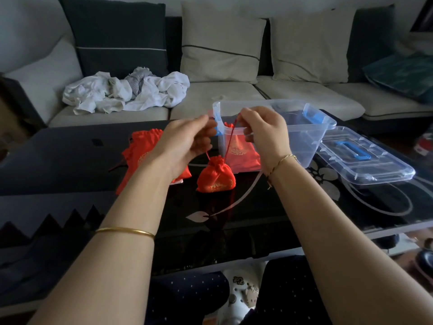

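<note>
Left hand (pixel 185 141) and right hand (pixel 264 134) each in a pinch on red drawstring (pixel 230 139) above pouch (pixel 215 178), clear box (pixel 304 141) just behind

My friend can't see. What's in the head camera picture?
The left hand and right hand each pinch a red drawstring of a small red pouch standing on a black table. Behind it, an open clear box holds another red pouch.
</note>
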`<state>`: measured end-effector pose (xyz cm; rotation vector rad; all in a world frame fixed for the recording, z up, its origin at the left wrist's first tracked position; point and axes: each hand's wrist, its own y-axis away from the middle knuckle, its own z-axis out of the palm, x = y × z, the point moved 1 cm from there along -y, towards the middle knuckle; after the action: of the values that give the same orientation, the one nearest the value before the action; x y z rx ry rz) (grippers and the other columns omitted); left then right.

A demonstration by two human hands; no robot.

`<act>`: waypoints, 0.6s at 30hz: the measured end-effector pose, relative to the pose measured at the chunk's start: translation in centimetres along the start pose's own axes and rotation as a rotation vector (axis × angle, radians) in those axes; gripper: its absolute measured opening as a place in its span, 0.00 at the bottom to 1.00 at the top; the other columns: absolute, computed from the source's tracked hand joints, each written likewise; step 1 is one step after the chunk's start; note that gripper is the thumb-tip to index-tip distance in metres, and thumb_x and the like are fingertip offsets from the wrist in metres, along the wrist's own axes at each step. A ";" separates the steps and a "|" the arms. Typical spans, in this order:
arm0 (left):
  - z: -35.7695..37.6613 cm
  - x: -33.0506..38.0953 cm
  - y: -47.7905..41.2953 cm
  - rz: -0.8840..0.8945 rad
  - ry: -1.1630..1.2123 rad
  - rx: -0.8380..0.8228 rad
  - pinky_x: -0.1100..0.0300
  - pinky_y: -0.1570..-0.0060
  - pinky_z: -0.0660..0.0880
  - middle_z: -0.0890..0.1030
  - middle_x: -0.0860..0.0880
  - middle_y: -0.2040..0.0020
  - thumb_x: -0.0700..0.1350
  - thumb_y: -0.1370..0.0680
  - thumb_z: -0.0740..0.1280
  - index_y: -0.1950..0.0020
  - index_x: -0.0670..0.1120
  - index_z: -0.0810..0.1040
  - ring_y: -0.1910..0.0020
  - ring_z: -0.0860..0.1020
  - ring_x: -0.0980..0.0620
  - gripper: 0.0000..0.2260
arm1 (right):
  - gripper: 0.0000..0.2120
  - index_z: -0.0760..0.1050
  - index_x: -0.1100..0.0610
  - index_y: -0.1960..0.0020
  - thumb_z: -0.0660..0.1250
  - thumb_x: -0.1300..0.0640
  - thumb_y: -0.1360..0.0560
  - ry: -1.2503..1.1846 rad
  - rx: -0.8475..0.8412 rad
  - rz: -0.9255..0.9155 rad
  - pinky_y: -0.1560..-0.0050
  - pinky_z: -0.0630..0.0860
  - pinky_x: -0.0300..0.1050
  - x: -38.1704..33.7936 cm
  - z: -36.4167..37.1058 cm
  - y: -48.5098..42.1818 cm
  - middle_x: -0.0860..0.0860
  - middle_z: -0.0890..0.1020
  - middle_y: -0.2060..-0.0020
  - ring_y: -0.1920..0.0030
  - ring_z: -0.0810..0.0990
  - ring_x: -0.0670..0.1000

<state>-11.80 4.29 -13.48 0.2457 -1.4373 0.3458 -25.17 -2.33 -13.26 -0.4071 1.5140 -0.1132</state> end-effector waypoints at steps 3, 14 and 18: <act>0.6 0.0 0.4 0.053 -0.191 -0.077 0.63 0.61 0.73 0.78 0.48 0.63 0.36 0.25 0.67 0.56 0.44 0.81 0.66 0.72 0.54 0.05 | 0.11 0.77 0.67 0.61 0.64 0.60 0.27 0.110 -0.060 -0.090 0.61 0.70 0.45 -0.5 0.9 0.4 0.65 0.78 0.63 0.64 0.72 0.51; 0.8 -0.4 0.0 0.104 -0.269 -0.120 0.64 0.64 0.72 0.81 0.53 0.67 0.41 0.25 0.69 0.58 0.46 0.83 0.68 0.72 0.58 0.04 | 0.14 0.73 0.56 0.60 0.54 0.53 0.20 0.231 -0.199 0.149 0.59 0.70 0.44 1.4 1.0 -0.1 0.53 0.79 0.62 0.65 0.73 0.48; 0.9 -0.5 0.0 0.106 -0.224 -0.128 0.68 0.68 0.72 0.80 0.55 0.69 0.40 0.24 0.67 0.58 0.46 0.82 0.70 0.72 0.61 0.06 | 0.16 0.70 0.58 0.66 0.57 0.56 0.21 0.212 -0.227 0.113 0.64 0.69 0.45 1.5 0.9 0.4 0.52 0.73 0.71 0.70 0.70 0.49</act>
<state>-12.67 3.91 -13.85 0.1064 -1.6907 0.3181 -24.22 -2.22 -14.83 -0.5012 1.7628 0.1089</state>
